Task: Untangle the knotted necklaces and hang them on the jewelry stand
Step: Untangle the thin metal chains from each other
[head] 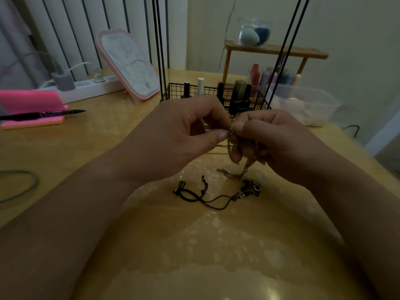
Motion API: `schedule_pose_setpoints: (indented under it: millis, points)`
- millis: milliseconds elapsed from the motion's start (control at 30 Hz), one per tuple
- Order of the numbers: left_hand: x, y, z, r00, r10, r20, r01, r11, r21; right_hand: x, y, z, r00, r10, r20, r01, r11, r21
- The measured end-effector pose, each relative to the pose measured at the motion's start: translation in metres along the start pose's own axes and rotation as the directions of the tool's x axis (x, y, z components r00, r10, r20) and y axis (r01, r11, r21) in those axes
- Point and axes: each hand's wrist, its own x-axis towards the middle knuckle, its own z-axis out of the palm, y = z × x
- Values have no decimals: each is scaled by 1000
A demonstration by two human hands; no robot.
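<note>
Grip - left hand (173, 135), right hand (270, 141) both pinch gold chain (245, 169) | pink board (129, 61) - print unreadable

Both forearms bare, angling in from the lower corners and converging mid-frame. The left hand (184, 135) pinches a gold chain (228, 146) between thumb and forefinger. The right hand (275, 144) has its thumb tip close against the left's, fingers curled round the bunched chain.

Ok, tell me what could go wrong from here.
1. The left hand and right hand pinch the chain close together; a hard pull could tighten the knot.
2. The chain's loose end lies on the table near the cord necklace and might snag it.
</note>
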Motion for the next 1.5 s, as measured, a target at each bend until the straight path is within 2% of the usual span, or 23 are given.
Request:
schedule_pose_setpoints:
  millis: [267, 700, 933, 1067, 1133, 1300, 1500]
  points:
    - [0, 1, 0, 999, 22, 24, -23, 999, 22, 2, 6, 0, 997, 71, 16, -71, 997, 18]
    - [0, 1, 1, 998, 11, 61, -14, 999, 43, 3, 7, -1, 993, 96, 61, -100, 993, 63]
    - [1, -3, 1, 998, -44, 49, 48, 995, -87, 2, 4, -1, 992, 96, 84, -103, 991, 81]
    - [2, -5, 4, 991, -125, 41, 131, 974, -187, 0, 2, 0, 997, 27, 69, -26, 1000, -3]
    - [3, -7, 6, 984, -166, 60, 175, 959, -221, -1, 3, 3, 999, -31, 21, 33, 994, -101]
    - [2, -10, 8, 976, -212, 47, 217, 960, -178, 2, 8, 8, 985, -153, -78, 118, 932, -341]
    - [1, -8, 13, 981, -191, -30, 188, 978, -95, 3, 6, 10, 978, -178, -110, 119, 905, -409]
